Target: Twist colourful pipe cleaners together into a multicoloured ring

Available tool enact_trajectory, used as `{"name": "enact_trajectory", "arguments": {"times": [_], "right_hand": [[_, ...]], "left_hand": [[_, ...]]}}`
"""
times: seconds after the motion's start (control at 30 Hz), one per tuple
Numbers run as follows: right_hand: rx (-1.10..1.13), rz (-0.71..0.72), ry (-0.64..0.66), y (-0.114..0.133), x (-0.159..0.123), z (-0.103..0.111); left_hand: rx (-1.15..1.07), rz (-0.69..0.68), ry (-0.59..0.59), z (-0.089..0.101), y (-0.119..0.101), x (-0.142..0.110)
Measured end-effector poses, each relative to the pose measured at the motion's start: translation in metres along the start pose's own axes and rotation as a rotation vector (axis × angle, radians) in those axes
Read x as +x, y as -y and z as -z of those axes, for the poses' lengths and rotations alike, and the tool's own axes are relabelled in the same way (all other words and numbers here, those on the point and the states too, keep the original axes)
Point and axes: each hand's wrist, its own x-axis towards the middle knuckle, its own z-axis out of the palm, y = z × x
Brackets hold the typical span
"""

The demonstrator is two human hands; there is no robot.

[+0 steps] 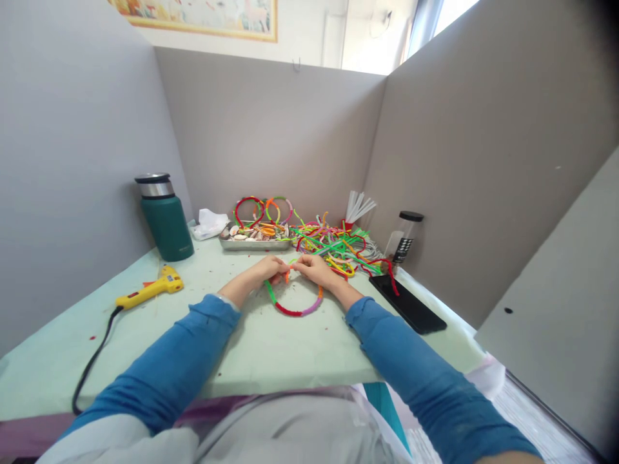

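A ring wrapped in fuzzy pipe cleaner (289, 312), with green, red, purple and orange sections, is held just over the table in front of me. My left hand (271, 267) pinches its far left part, fingers closed. Close beside it, my right hand (312, 267) is closed on the far right part of the same ring. Between the fingertips a short orange pipe cleaner end (287, 277) hangs down. The fingers partly hide the far side of the ring.
Behind my hands stand a metal tray (256, 245) of shells, finished rings (249, 211) and a heap of pipe cleaners (333, 241). A yellow glue gun (149, 291) and green bottle (167, 222) are left; a black phone (411, 306) and clear bottle (406, 238) are right.
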Motion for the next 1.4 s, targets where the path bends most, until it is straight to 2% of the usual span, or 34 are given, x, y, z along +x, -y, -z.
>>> {"name": "enact_trajectory", "arguments": {"times": [0.17,0.43,0.6,0.77,1.03,1.4], "right_hand": [[-0.003,0.004,0.014,0.001,0.000,0.001],[0.055,0.003,0.002,0.000,0.001,0.001],[0.062,-0.021,-0.003,-0.001,0.002,0.001],[0.058,-0.022,-0.002,-0.001,0.003,0.000],[0.059,-0.032,-0.010,-0.002,0.003,0.001],[0.071,-0.045,-0.012,-0.003,0.005,0.001]], "left_hand": [[-0.060,0.018,0.052,0.001,0.004,0.003],[0.066,-0.067,-0.001,-0.001,0.003,0.004],[0.175,-0.075,-0.048,-0.002,0.000,0.003],[0.450,-0.217,-0.123,-0.001,-0.004,-0.004],[0.688,-0.395,-0.187,0.005,-0.001,-0.002],[0.772,-0.418,-0.337,0.005,0.001,-0.001]]}}
